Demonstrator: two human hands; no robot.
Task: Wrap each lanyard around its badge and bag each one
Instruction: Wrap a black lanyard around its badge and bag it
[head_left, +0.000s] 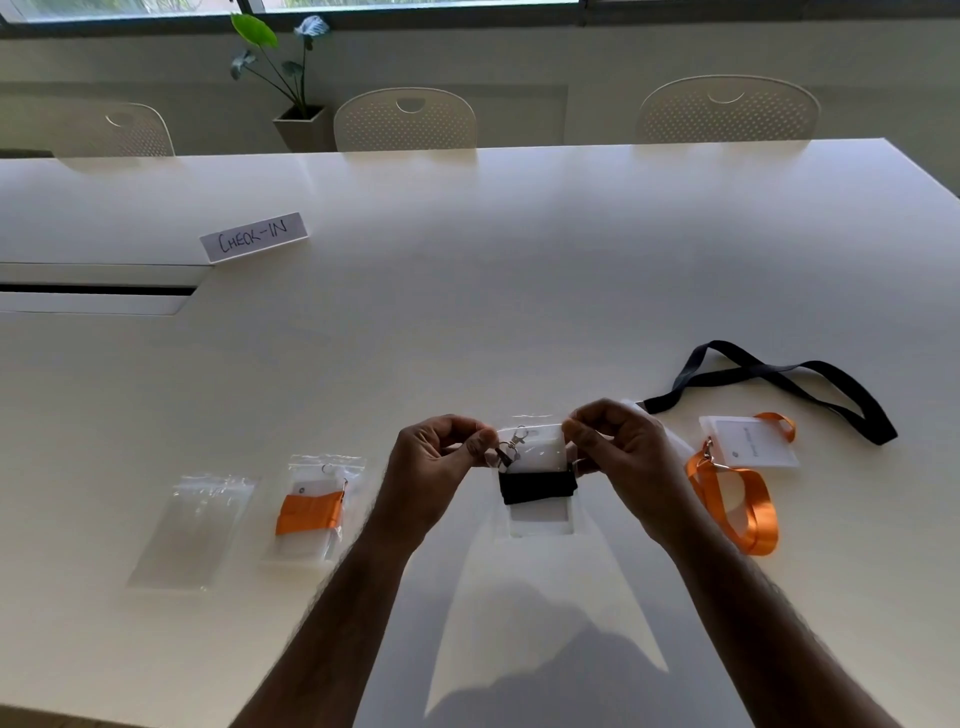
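The white table (519, 270) fills most of the view, its far edge at 12 o'clock backed by three pale chairs (405, 119) and a potted plant (291, 78). A slot is cut into the top at 9 o'clock, and wide bare surface lies between the hands and the far edge. At 10 o'clock stands a card reading "CHECK-IN" (253, 236) (handwritten, dark ink).

At 2 o'clock a loose black lanyard (779, 374) sprawls in an open loop. Just below it, at 3 o'clock, an orange lanyard (748, 499) lies unwrapped, clipped to a white badge (748, 441) whose print is too small to read.

At centre both hands hold up a clear bag (540, 519) containing a badge with black lanyard wrapped round it (537, 486). The left hand (436, 467) pinches the bag's top edge between thumb and curled fingers; the right hand (618, 452) pinches the opposite top corner the same way. A metal clip (511, 447) shows near the bag's mouth.

At 8 o'clock a bagged orange-wrapped badge (311, 512) lies flat, and beside it, further left, an empty clear bag (197, 530); the two sit near each other, apart.
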